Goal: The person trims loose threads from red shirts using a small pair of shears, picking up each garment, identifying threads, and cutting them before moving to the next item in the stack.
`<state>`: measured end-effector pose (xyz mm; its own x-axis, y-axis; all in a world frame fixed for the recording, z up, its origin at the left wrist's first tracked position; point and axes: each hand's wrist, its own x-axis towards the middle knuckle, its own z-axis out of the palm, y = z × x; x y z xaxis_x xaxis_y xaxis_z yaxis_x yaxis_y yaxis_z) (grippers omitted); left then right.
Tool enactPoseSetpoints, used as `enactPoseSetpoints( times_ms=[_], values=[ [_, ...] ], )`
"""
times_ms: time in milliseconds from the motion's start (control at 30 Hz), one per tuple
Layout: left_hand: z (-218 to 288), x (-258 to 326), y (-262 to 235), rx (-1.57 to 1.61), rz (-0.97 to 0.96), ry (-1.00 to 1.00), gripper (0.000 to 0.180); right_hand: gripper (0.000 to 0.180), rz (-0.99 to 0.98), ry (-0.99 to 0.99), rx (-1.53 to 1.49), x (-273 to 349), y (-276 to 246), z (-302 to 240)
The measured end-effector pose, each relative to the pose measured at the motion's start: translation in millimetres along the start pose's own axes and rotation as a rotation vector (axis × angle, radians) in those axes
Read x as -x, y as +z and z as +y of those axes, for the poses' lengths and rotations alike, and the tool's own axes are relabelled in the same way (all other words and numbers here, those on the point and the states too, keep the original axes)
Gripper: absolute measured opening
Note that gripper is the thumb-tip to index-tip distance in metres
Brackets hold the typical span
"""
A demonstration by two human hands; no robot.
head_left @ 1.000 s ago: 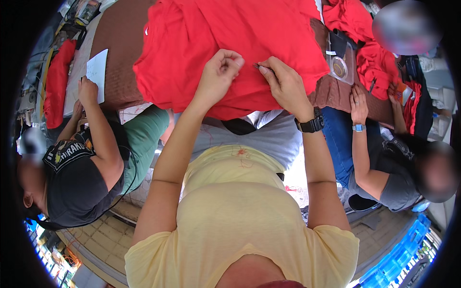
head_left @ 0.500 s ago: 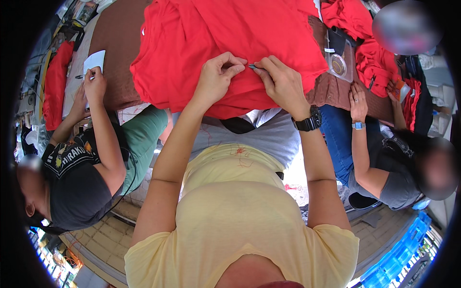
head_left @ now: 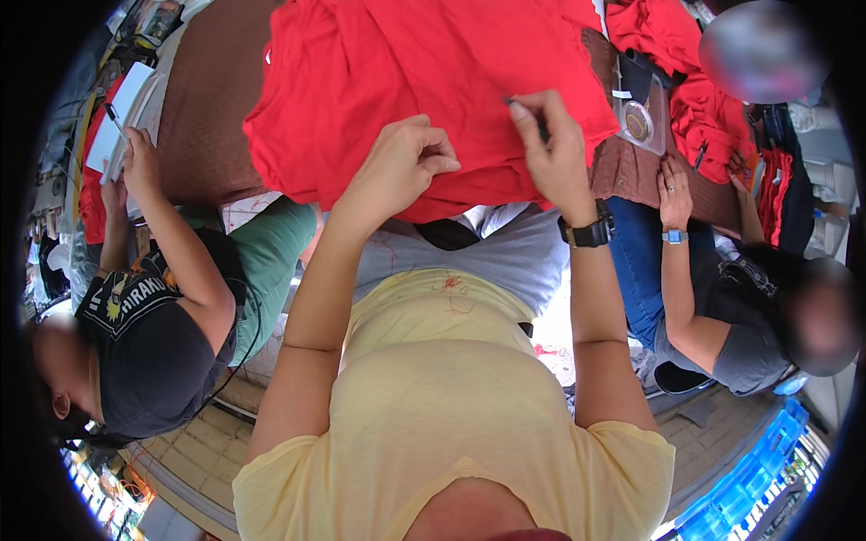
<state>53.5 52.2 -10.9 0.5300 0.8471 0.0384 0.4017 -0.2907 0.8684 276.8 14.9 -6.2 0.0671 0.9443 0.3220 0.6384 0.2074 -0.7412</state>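
Note:
A large red garment (head_left: 424, 63) lies bunched over the table edge in front of me, hanging down toward my lap. My left hand (head_left: 401, 162) is closed in a pinch low on the cloth, thumb against fingertips; what is between them, if anything, is too small to see. My right hand (head_left: 552, 149) is raised over the right part of the garment. Its fingers are closed around a small dark tool (head_left: 510, 101), whose tip shows past the thumb; the rest is mostly hidden. A gap of red cloth separates my hands.
Brown cloth (head_left: 207, 99) covers the table. To the right stand a clear plastic box (head_left: 642, 117) and more red garments (head_left: 699, 108). A person at left holds a pen (head_left: 115, 117) at white paper (head_left: 122, 113); another person's hand (head_left: 674, 191) rests at the table's right edge.
My hands have drawn apart: the right moved right with the small tool, the left slightly left and down. The person at left moved the paper outward to the left.

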Motion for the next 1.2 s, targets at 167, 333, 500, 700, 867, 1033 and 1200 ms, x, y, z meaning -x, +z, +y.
enactPoseSetpoints(
  times_ms=[167,333,500,700,867,1033,1200],
  values=[
    [-17,-13,55,-0.214,0.368,0.128,0.015,0.025,-0.038,0.162,-0.144,-4,-4,10],
    [-21,-18,70,-0.340,0.414,0.170,0.012,0.026,-0.028,0.167,-0.179,1,-5,19],
    [-37,-19,58,0.169,0.250,0.021,0.009,0.026,-0.078,0.100,-0.135,5,-9,19],
    [-33,-18,48,0.608,0.194,-0.148,0.013,0.024,-0.180,0.044,0.046,8,-14,14],
    [-28,-13,40,0.907,0.147,-0.260,0.014,0.022,-0.219,0.001,0.080,9,-18,13],
    [-12,2,35,-0.112,0.297,0.029,0.009,0.016,-0.228,-0.187,0.233,8,-18,5],
    [-23,2,38,-0.068,0.278,0.010,0.008,0.011,-0.271,-0.290,0.271,4,-17,3]
  ],
)
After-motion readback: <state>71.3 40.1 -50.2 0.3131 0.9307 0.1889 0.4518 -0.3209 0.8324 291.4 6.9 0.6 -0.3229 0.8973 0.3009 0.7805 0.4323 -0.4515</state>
